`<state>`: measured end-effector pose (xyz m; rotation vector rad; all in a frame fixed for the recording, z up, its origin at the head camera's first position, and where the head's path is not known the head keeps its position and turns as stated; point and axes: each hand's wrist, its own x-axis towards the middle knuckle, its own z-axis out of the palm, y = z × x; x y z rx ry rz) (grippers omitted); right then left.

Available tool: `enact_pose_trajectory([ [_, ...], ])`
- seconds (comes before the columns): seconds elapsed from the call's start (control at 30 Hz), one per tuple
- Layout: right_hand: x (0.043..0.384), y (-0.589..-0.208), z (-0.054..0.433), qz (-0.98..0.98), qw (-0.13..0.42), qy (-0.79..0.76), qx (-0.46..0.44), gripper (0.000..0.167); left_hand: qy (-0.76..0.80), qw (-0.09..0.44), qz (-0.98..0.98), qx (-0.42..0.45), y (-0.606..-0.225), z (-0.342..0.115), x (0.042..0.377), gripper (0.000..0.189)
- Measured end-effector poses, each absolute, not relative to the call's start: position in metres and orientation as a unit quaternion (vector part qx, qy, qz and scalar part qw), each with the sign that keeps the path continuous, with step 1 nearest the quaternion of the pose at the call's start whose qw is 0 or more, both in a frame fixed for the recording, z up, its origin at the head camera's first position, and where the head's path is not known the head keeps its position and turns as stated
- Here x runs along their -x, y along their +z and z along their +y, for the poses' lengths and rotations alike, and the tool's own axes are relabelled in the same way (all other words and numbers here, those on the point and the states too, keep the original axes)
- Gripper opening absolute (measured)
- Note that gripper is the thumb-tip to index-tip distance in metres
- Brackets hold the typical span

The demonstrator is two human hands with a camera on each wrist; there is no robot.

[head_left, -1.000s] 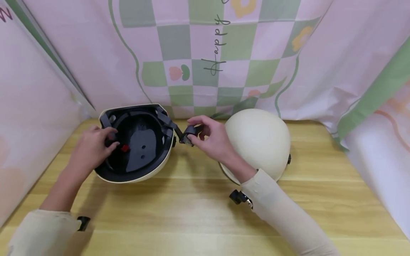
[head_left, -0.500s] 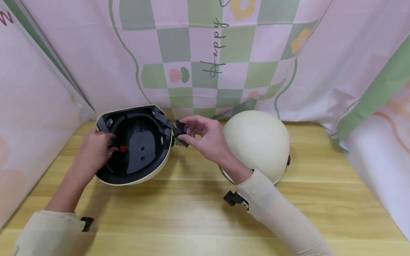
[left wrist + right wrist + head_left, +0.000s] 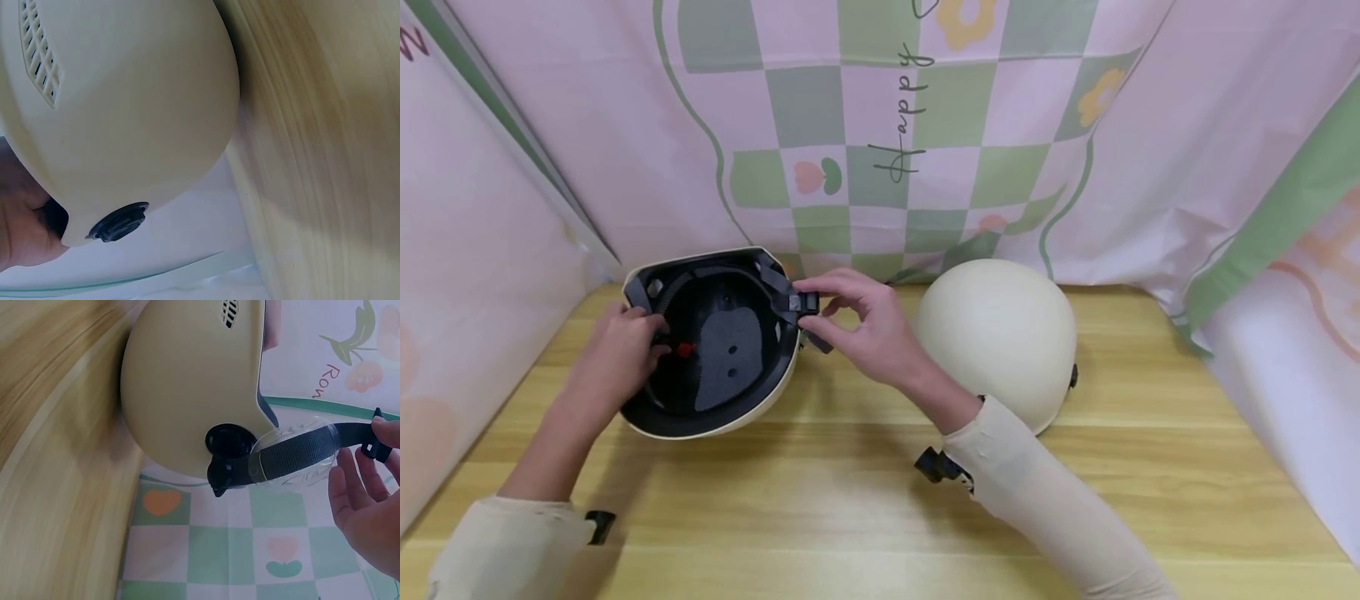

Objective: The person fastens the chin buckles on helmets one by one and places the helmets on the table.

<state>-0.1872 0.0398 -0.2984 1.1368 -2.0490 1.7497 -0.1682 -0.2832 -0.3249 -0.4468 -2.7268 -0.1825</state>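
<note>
A cream helmet [image 3: 772,392] lies upside down at the left of the table, its black lining facing up. My left hand [image 3: 617,350] reaches over its left rim, fingers curled around a dark strap inside, mostly hidden by the hand. A small red piece [image 3: 685,350] shows by those fingertips. At the right rim, my right hand [image 3: 868,325] pinches a black buckle [image 3: 807,302] between thumb and fingers. In the right wrist view, a black strap [image 3: 297,453] with a clear plastic sleeve stretches from the helmet's side to the buckle.
A second cream helmet [image 3: 1000,333] stands dome up to the right, just beyond my right wrist. The wooden table [image 3: 820,517] reaches to a patterned curtain [image 3: 805,108] at the back, with more curtain at both sides.
My right hand has moved left with the buckle, from out beside the helmet to its right rim. My left hand has stayed nearly in place.
</note>
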Motion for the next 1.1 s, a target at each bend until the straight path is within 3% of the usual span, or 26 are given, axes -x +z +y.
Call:
enact_pose_trajectory([
  [0.47, 0.185, -0.295, 0.028, -0.704, 0.116, 0.572, -0.404, 0.030, -0.160, 0.281, -0.930, 0.177, -0.324, -0.280, 0.171, 0.012],
  [1.1, 0.189, -0.295, 0.007, -0.772, 0.044, 0.509, -0.379, 0.031, -0.251, 0.278, -0.901, 0.219, -0.319, -0.284, 0.168, 0.023],
])
